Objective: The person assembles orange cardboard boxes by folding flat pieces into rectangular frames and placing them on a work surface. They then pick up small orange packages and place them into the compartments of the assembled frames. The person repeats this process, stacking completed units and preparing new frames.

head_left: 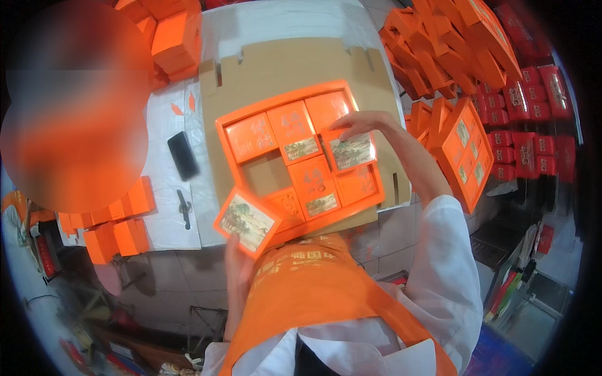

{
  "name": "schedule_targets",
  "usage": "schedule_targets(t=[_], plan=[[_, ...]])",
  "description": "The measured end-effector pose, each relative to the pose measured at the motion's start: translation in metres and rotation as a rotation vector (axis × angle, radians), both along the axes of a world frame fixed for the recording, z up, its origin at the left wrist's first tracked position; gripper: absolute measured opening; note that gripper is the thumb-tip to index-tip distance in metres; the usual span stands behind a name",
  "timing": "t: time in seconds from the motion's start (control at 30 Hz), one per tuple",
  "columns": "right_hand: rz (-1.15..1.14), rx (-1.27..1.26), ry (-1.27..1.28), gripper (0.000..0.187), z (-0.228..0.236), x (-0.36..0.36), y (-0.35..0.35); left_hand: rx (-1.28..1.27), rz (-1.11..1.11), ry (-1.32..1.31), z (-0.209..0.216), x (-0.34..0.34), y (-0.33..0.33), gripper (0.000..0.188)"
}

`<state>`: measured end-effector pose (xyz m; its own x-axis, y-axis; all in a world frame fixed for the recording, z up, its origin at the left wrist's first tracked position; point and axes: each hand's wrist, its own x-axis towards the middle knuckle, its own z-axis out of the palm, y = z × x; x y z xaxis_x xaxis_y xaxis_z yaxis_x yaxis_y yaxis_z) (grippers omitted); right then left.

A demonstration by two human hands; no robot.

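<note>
In front of me lies a shallow orange tray box (222, 150), divided into compartments. My left hand (236, 252) grips a small orange box with a landscape picture (246, 220), tilted over the tray's near left corner. At the tray's right side, my right hand (365, 123) has its fingers curled over the upper edge of another orange picture box (352, 152). That box looks slightly raised; its underside is hidden. A tall orange box with a picture strip (315, 182) fills the middle, among several plain orange boxes (249, 138). One left compartment shows a brown bottom (263, 172).
Brown cardboard (257, 72) lies under the tray on a white-covered table (169, 219). A black phone (182, 156) and a dark slim tool (184, 209) lie to the left. Orange boxes (175, 41) are stacked far left, more orange trays (464, 150) right, and red boxes (525, 94) beyond.
</note>
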<state>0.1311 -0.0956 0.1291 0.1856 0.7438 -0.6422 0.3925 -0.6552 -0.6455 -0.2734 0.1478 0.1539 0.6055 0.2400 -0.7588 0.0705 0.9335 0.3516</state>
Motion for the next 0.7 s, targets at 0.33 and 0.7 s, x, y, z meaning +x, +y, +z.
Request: schedule_targets(t=[0.33,0.7], plan=[[-0.073,0.062,-0.163,0.039,-0.064,0.015,-0.003,0.035,0.047,-0.045,-0.004,-0.006,0.010,0.043],[-0.392,0.272,-0.863,0.050,-0.062,-0.136,-0.032,0.627,-0.352,-0.418,0.014,0.030,-0.014,0.050]])
